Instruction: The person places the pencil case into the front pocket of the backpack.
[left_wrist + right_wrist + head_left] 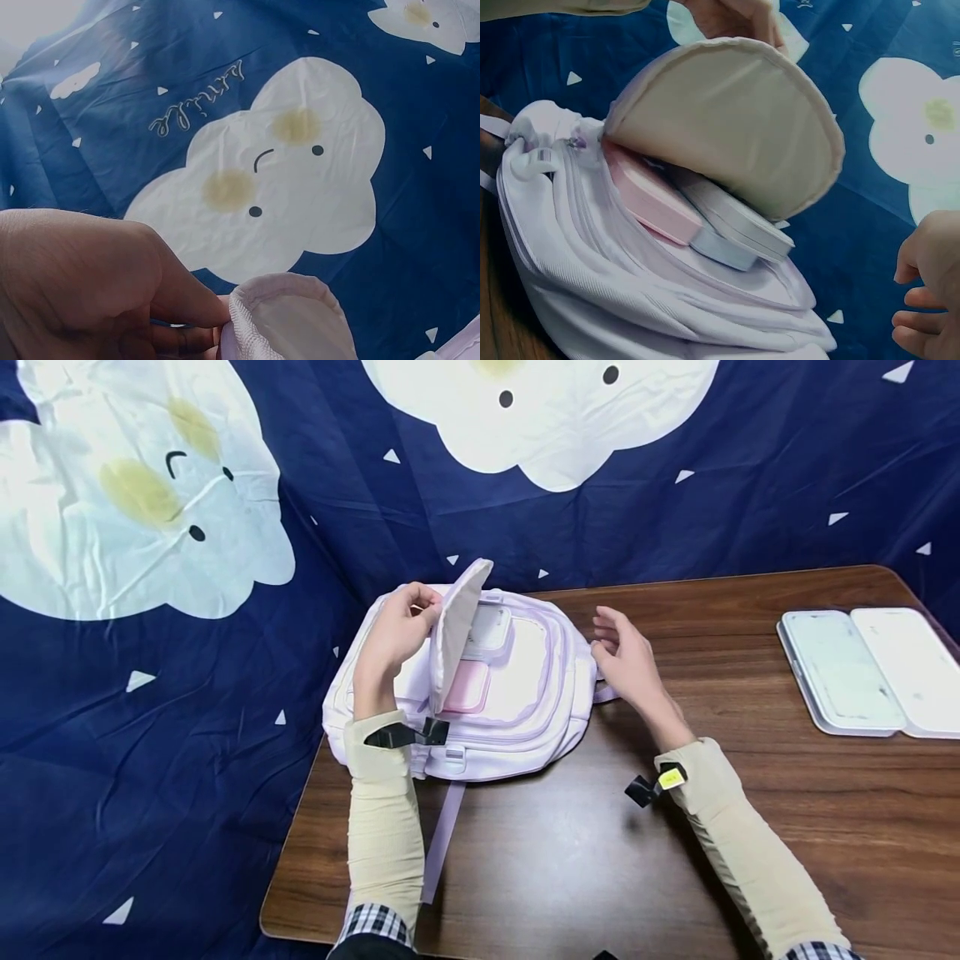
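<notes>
A pale lilac backpack point(517, 760) lies on the table with its front pocket unzipped. My left hand point(393, 639) pinches the edge of the pocket flap point(459, 631) between thumb and fingers and holds it upright; the left wrist view shows this hand point(97, 281) close by. Inside the pocket, the right wrist view shows a pink box point(652, 196), a white box point(739, 214) and a pale blue box point(724, 251) under the white one. Beside the bag's right end, my right hand point(632, 662) hovers with loosely bent fingers and holds nothing.
An opened pale hinged case point(843, 672) lies at the right of the brown wooden table point(720, 610). A lilac strap point(444, 843) runs from the bag toward the front edge. Dark blue cloth point(615, 527) with clouds hangs behind and at left.
</notes>
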Demonstrator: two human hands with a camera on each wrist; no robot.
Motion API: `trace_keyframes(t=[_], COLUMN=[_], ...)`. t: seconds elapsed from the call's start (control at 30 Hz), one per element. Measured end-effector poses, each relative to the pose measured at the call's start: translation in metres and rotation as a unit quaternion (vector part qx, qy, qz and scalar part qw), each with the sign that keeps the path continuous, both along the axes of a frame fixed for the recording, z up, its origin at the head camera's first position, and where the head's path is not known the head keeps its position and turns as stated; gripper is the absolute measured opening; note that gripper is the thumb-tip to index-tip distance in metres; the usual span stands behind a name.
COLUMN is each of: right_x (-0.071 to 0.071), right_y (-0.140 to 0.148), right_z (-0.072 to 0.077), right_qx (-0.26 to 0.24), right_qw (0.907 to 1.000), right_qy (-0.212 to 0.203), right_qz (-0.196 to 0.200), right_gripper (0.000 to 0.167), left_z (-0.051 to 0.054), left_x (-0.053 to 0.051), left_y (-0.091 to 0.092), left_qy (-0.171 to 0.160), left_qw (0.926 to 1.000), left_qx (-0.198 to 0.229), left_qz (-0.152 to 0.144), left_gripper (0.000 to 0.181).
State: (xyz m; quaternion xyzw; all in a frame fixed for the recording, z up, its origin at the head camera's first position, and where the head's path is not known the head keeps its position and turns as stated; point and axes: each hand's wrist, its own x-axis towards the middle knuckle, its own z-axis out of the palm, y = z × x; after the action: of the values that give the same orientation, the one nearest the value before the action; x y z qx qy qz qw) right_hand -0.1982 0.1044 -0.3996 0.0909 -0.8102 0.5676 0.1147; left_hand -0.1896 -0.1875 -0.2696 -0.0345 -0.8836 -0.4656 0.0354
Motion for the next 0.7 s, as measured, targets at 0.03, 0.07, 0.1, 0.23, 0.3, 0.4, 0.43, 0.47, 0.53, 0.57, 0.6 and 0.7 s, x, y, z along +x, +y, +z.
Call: trace_keyframes(t=[0.03, 0.07, 0.1, 0.23, 0.3, 0.4, 0.43, 0.47, 0.53, 0.57, 0.6, 0.7], right_x=[0.001, 0.002, 0.003, 0.007, 0.009, 0.011, 0.012, 0.013, 0.014, 0.015, 0.015, 0.017], right_y=[0.004, 0.007, 0.011, 0.024, 0.030, 0.039, 0.043, 0.046, 0.054, 0.058, 0.063, 0.076], right_z=[0.000, 0.000, 0.000, -0.002, -0.004, -0.007, -0.008, -0.008, -0.009, -0.010, -0.010, -0.010], right_qx=[0.001, 0.002, 0.005, 0.016, 0.024, 0.036, 0.038, 0.041, 0.047, 0.048, 0.049, 0.054], right_qw=[1.0000, 0.9999, 0.9999, 0.9993, 0.9987, 0.9975, 0.9970, 0.9966, 0.9953, 0.9946, 0.9939, 0.9909], right_qy=[0.003, 0.005, 0.007, 0.013, 0.017, 0.022, 0.024, 0.024, 0.021, 0.017, 0.014, 0.002], right_qz=[-0.005, -0.010, -0.014, -0.033, -0.042, -0.057, -0.062, -0.068, -0.082, -0.090, -0.098, -0.124], right_gripper=[0.050, 0.051, 0.051, 0.052, 0.053, 0.054, 0.054, 0.054, 0.055, 0.055, 0.055, 0.055], left_z=[0.000, 0.000, 0.000, -0.001, -0.001, -0.001, -0.001, -0.001, 0.000, 0.000, 0.000, -0.001], left_x=[0.000, 0.000, 0.000, -0.001, -0.001, -0.001, -0.001, 0.000, 0.000, 0.001, 0.001, 0.002], left_y=[-0.001, -0.002, -0.002, -0.004, -0.004, -0.004, -0.004, -0.004, -0.006, -0.007, -0.007, -0.010], left_qy=[-0.002, -0.002, -0.004, -0.005, -0.004, -0.003, -0.002, -0.003, -0.004, -0.005, -0.005, -0.003], left_qw=[1.0000, 1.0000, 1.0000, 0.9999, 0.9999, 0.9998, 0.9998, 0.9998, 0.9998, 0.9998, 0.9999, 0.9999], left_qx=[0.001, 0.000, 0.002, 0.012, 0.015, 0.018, 0.018, 0.016, 0.015, 0.014, 0.012, 0.007], left_qz=[0.001, 0.002, 0.003, 0.002, 0.003, 0.003, 0.005, 0.007, 0.009, 0.011, 0.011, 0.011], left_gripper=[0.015, 0.015, 0.015, 0.015, 0.014, 0.013, 0.013, 0.014, 0.014, 0.014, 0.014, 0.015])
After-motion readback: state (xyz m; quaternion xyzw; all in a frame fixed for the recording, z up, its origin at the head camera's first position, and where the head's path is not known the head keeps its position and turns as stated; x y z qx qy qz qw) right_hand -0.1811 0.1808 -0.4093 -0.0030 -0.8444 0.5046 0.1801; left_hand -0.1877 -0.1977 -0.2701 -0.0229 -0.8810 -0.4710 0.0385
